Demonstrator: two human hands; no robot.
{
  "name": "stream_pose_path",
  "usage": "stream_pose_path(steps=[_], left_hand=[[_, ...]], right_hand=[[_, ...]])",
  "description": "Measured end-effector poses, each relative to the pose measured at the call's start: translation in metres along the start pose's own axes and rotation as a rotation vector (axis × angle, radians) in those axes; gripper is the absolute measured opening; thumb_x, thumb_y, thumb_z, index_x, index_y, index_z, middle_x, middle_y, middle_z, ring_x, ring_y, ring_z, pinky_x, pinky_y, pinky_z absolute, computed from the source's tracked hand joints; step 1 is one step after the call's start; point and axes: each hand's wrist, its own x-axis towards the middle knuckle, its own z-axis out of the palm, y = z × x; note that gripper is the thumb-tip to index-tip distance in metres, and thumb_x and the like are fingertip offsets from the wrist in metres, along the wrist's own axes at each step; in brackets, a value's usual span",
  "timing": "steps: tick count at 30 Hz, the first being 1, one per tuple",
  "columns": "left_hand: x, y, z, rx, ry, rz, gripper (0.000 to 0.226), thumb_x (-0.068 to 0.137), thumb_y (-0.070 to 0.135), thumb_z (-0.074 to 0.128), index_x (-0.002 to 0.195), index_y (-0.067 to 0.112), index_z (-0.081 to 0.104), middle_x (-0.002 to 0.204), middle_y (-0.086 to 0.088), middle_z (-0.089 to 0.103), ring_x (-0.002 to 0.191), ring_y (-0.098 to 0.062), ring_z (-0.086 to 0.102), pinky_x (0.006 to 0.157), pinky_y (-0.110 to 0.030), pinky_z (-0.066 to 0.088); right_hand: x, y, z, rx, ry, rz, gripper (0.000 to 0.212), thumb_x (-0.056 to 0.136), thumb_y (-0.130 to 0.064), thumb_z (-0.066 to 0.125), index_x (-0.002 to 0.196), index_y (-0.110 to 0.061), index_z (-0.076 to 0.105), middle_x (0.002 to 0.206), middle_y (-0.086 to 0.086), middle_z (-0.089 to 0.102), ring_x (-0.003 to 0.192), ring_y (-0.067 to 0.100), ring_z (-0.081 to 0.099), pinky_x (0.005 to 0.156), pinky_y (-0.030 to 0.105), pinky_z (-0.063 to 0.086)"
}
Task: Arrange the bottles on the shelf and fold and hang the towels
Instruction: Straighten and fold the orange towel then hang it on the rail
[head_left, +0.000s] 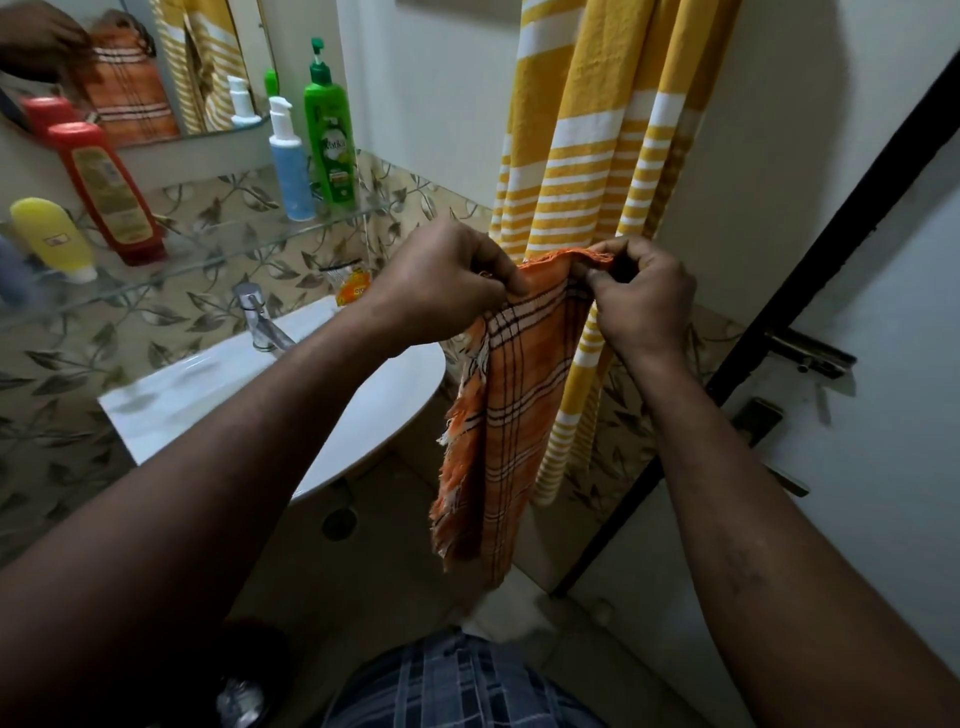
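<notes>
Head view looks down on both hands working the orange towel (514, 415), which hangs just off the right edge of the sink (208, 384). The left hand (447, 270) grips the towel's top left corner with curled fingers. The right hand (639, 291) pinches the top right corner between thumb and fingers. The hands are close together, so the cloth hangs from them as a narrow strip, apparently doubled lengthwise, with its frayed fringe down the left side. It touches no rail or hook that I can see.

The bottles look arranged. On the shelf (234, 249) the green bottle (330, 135) and blue bottle (291, 166) stand upright side by side at the right end. The red bottle (106, 192) stands toward the left end, and the yellow bottle (52, 236) sits cap-down just beside it, near the front edge. Something blue at the far left end is too blurred to name.

The yellow towel (587, 130) already hangs in long folds against the wall behind the hands; what holds it up is out of frame.

As I judge it, the bottle part is finished, one towel is up, and the orange towel is midway through folding. What is left is to finish that fold and hang it, probably beside the yellow one.
</notes>
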Motion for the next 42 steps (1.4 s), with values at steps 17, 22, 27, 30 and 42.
stream_pose_path(steps=[17,22,27,30,42], left_hand=[[0.002,0.021,0.02,-0.119,0.195,-0.156,0.011,0.092,0.012,0.072,0.09,0.015,0.083,0.086,0.003,0.078,0.075,-0.01,0.075,0.071,-0.036,0.066],[0.0,0.035,-0.001,-0.03,-0.066,-0.137,0.021,0.089,0.015,0.078,0.11,0.016,0.077,0.095,0.004,0.074,0.081,-0.006,0.07,0.066,-0.025,0.057],[0.005,0.027,-0.019,0.64,-0.106,0.259,0.033,0.089,0.019,0.078,0.122,0.022,0.075,0.11,0.0,0.068,0.099,-0.018,0.063,0.086,-0.039,0.057],[0.007,0.018,-0.021,0.707,0.001,0.364,0.024,0.094,0.026,0.072,0.118,0.023,0.076,0.112,-0.001,0.066,0.101,-0.022,0.062,0.083,-0.044,0.058],[0.007,0.022,-0.025,0.423,0.079,0.417,0.026,0.104,0.036,0.051,0.124,0.026,0.064,0.092,0.005,0.064,0.082,-0.022,0.066,0.074,-0.041,0.058]], right_hand=[[-0.111,-0.035,0.017,0.207,-0.367,0.032,0.083,0.076,-0.069,0.079,0.143,-0.029,0.05,0.129,-0.01,0.067,0.117,0.007,0.065,0.093,0.036,0.058],[-0.087,-0.027,0.013,0.298,-0.27,0.113,0.015,0.099,-0.04,0.067,0.109,-0.029,0.071,0.088,-0.01,0.076,0.079,0.005,0.073,0.07,0.046,0.063],[-0.075,-0.027,0.011,0.41,-0.329,0.154,0.032,0.088,-0.048,0.074,0.109,-0.025,0.077,0.095,-0.01,0.078,0.092,0.01,0.075,0.08,0.05,0.064],[-0.072,-0.023,0.015,0.431,-0.367,0.147,0.031,0.087,-0.044,0.069,0.107,-0.023,0.078,0.094,-0.003,0.079,0.093,0.02,0.075,0.08,0.055,0.062],[-0.059,-0.028,-0.003,0.525,-0.419,0.138,0.019,0.085,-0.026,0.086,0.102,-0.024,0.078,0.1,0.0,0.081,0.094,0.018,0.078,0.086,0.05,0.064]])
